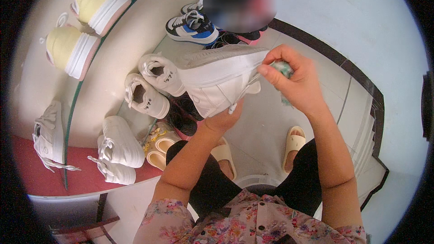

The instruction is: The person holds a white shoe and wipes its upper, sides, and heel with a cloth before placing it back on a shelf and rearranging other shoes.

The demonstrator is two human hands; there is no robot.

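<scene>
My left hand (225, 117) supports a white lace-up sneaker (217, 84) from below, its fingers mostly hidden behind the shoe. The sneaker is tilted with its sole (230, 54) turned upward, and a lace end hangs near my left wrist. My right hand (295, 78) is at the shoe's right end, thumb and forefinger pinched close to the sole edge. A crumpled green and white wad (283, 68), perhaps a cloth or wipe, is held in that hand. Part of it shows below the palm.
On the left, a glass shelf (73, 108) bears yellow shoes (64, 49). Beside it stand white sneakers (147, 98), more white shoes (122, 142), cream clogs (157, 149) and a blue-black sneaker (193, 28). Tiled floor (261, 125) lies below; a pale wall (356, 17) rises right.
</scene>
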